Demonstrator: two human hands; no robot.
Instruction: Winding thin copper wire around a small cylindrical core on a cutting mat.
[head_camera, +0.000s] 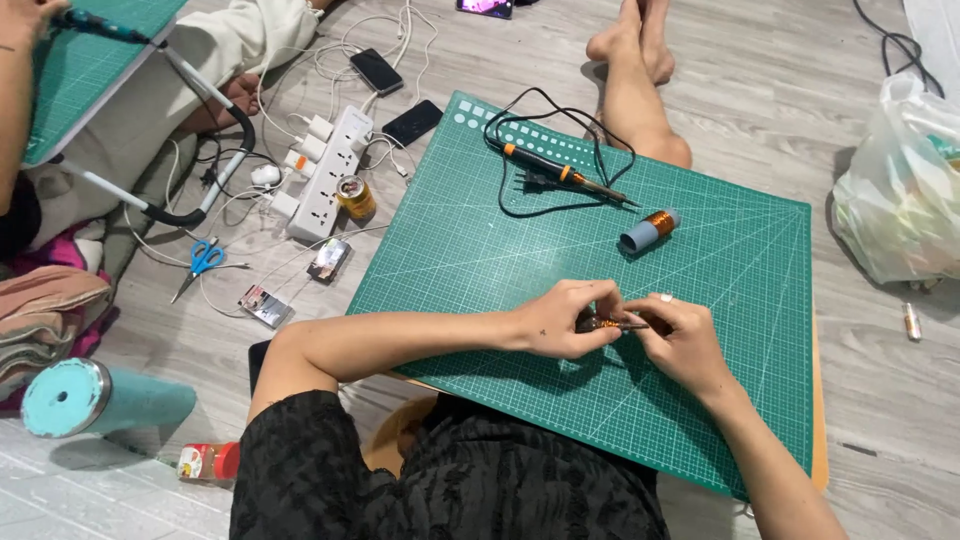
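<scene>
My left hand (562, 318) and my right hand (683, 340) meet over the green cutting mat (480, 250), both pinching a small dark part wound with copper wire (606, 323). Most of the part is hidden by my fingers. A spool of copper wire (649, 230) lies on the mat just beyond my hands. Farther back rests a soldering iron (560, 173) with an orange and black handle, its black cord looped beside it.
A white power strip (328, 172) with plugs, two phones, blue scissors (201, 260), a small gold tin (354, 195) and two small modules lie left of the mat. A teal tumbler (95, 398) lies at lower left. A plastic bag (900, 190) sits right. Another person's legs reach the mat's far edge.
</scene>
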